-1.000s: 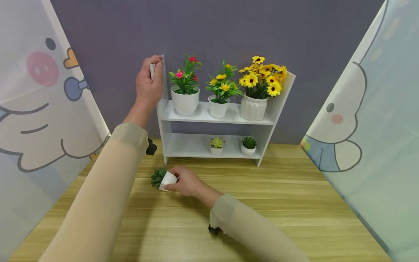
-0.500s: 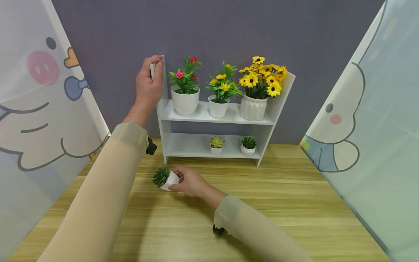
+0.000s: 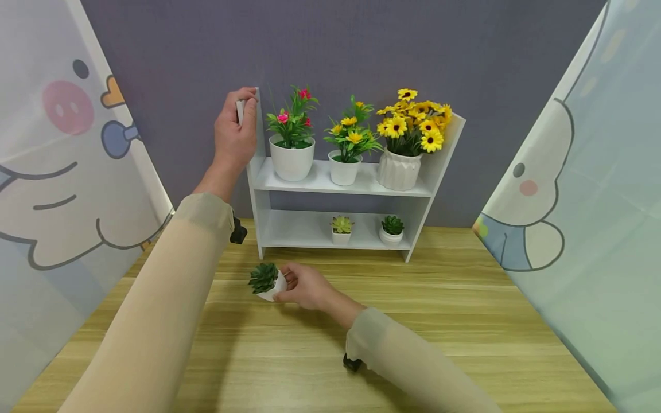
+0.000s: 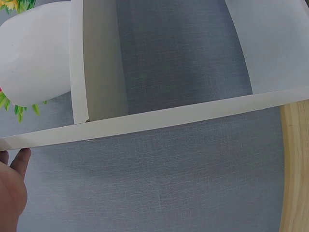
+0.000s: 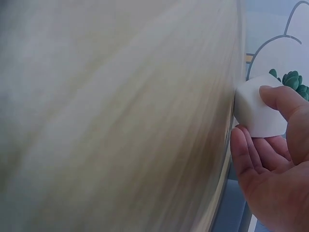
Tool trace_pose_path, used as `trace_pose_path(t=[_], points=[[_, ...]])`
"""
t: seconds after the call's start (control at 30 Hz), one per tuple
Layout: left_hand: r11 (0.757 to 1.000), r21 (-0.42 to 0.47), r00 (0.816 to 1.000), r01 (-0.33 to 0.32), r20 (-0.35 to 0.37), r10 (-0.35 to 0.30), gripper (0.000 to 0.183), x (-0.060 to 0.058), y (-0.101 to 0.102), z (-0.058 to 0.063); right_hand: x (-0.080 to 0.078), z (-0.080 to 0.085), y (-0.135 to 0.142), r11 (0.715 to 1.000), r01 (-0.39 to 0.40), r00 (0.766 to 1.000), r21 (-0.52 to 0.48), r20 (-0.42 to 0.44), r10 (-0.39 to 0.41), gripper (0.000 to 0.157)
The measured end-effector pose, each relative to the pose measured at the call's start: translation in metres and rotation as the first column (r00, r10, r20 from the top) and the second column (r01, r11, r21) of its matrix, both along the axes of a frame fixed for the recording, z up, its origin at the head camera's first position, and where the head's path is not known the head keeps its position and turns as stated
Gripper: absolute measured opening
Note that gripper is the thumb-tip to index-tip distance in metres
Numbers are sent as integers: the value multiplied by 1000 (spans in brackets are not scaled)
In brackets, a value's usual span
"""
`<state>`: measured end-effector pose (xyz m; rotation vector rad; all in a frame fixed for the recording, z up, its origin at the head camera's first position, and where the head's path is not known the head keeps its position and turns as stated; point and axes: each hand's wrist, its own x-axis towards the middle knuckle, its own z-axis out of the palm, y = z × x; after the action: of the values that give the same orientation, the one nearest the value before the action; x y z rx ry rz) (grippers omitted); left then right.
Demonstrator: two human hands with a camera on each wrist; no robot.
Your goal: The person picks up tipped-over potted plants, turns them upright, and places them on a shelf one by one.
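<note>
My left hand (image 3: 236, 126) grips the upper left side panel of a white two-tier shelf (image 3: 341, 191), fingers and thumb on either side of the board. In the left wrist view part of that hand (image 4: 10, 191) shows at the panel's edge (image 4: 159, 117). In front of the shelf, low over the table, my right hand (image 3: 306, 288) pinches a small potted succulent (image 3: 264, 279) by its white pot. The pot leans with its green leaves toward the left. In the right wrist view the thumb presses one side of the white pot (image 5: 258, 108), with fingers beneath it.
On the upper tier stand a pink-flowered plant (image 3: 292, 158), a smaller yellow-flowered plant (image 3: 345, 169) and a pot of yellow daisies (image 3: 400, 169). Below sit two small succulents (image 3: 341, 229), toward the right. The wooden table (image 3: 465, 321) meets a grey wall (image 3: 330, 46).
My right hand has drawn the potted succulent to the right, and the pot has turned more upright, showing more of its leaf tops. The left hand stays on the shelf panel.
</note>
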<state>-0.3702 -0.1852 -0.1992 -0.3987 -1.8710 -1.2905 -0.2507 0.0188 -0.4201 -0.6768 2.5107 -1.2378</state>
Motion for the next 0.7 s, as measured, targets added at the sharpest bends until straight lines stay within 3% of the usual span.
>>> trace_pose_path(t=[0.4,0.7], points=[[1000,-10,1000,-2,18,3,37,2,1,1,1,-1,8,1000,8,1000,-23,13,-8,47],[1000,-11,999,-8,31,9,39,2,0,1,-4,-3,16,999,-4,998,-37,62,7,53]])
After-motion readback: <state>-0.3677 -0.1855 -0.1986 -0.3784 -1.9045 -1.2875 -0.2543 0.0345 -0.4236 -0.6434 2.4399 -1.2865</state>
